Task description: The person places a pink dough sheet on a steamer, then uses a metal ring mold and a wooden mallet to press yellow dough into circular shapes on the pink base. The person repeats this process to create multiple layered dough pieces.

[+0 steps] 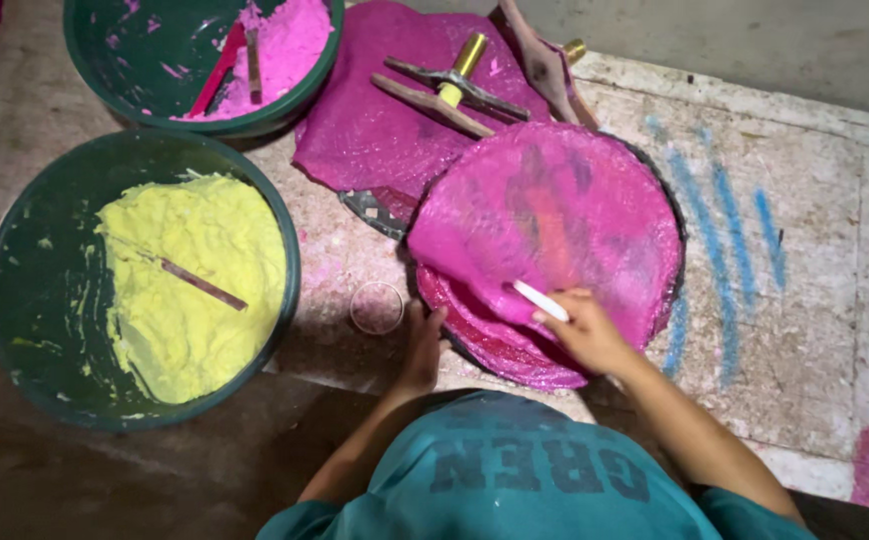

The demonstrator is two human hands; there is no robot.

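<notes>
Nearest, the right hand (587, 330) closes its fingers around a short white stick (542, 300), pressing it onto the round pink mesh-covered frame (555, 215), apparently to work the surface. The left hand (420, 345) rests curled against the frame's near-left edge, seemingly steadying it. Left of the frame sits a green bowl of yellow paste (15, 300); beyond that, a green bowl of pink paste (85, 40); behind the frame, wooden-handled tools (445, 90) lie on pink cloth (355, 140).

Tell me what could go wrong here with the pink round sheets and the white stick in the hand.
The right hand presses a white stick into the top pink sheet; it might tear or smear it. The left hand steadies the stack's edge, beside a small clear ring it could knock. The stack overhangs the board's front edge and might slide.
</notes>
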